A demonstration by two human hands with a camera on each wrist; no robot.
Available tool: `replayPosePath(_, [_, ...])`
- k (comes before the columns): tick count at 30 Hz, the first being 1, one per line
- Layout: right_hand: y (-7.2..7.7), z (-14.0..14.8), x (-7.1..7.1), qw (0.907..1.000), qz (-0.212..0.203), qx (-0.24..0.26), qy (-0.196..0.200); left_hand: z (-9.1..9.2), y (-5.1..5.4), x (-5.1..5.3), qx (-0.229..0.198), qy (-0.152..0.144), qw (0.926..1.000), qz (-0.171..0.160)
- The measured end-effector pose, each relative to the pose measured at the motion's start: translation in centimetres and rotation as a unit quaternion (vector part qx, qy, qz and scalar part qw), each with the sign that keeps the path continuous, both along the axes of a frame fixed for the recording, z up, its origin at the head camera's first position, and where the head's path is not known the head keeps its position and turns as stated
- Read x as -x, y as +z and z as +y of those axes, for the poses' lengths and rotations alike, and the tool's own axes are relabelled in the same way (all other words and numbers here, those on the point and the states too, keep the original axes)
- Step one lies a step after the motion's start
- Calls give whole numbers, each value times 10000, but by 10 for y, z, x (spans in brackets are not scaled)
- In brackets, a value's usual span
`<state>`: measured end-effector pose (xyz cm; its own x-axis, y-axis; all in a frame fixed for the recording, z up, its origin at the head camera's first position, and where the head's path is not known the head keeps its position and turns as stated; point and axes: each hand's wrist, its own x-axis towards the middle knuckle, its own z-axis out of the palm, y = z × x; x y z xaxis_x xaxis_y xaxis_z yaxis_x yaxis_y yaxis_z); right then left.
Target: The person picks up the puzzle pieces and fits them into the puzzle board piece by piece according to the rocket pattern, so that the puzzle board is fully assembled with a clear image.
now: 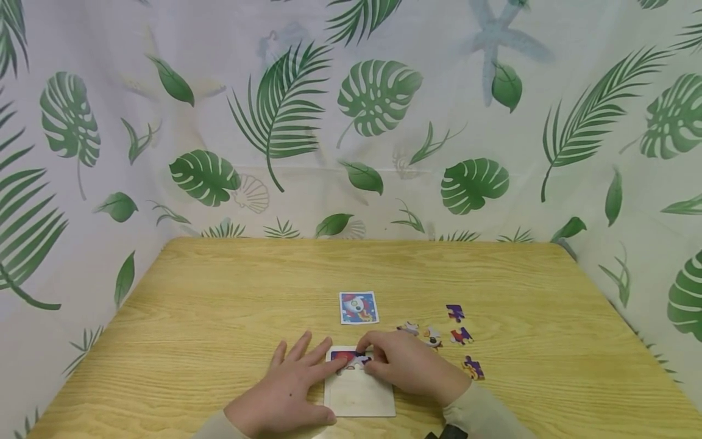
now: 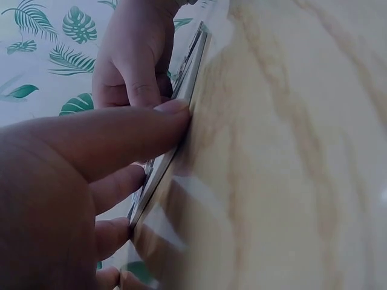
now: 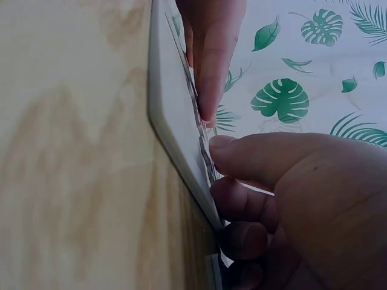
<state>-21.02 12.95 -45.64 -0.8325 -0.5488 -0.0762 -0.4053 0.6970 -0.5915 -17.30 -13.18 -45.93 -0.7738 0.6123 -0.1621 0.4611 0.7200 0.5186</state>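
Left hand: fingers spread; right hand: fingers pinching flat grey-and-dark jigsaw piece. Crooked push could buckle it off pale square board.

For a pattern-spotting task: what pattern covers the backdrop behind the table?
White backdrop with green leaves and fainter shells and starfish; clearest in the head view.

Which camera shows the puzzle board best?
The head view: it looks down onto the board, so its flat top and bare lower part show. Both wrist views show it nearly edge-on, as a thin strip.
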Motion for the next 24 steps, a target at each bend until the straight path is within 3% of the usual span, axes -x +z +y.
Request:
replayPosePath(15, [3, 8, 1, 9995, -269, 136, 78, 0, -2, 1, 164, -12, 9998, 96])
replayPosePath(21, [16, 30, 9, 9994, 322, 26, -132, 1, -3, 1, 165, 45, 9998, 36])
replayPosePath(24, [20, 41, 12, 9987, 344, 66, -373, 1, -5, 1, 138, 43, 9999, 77])
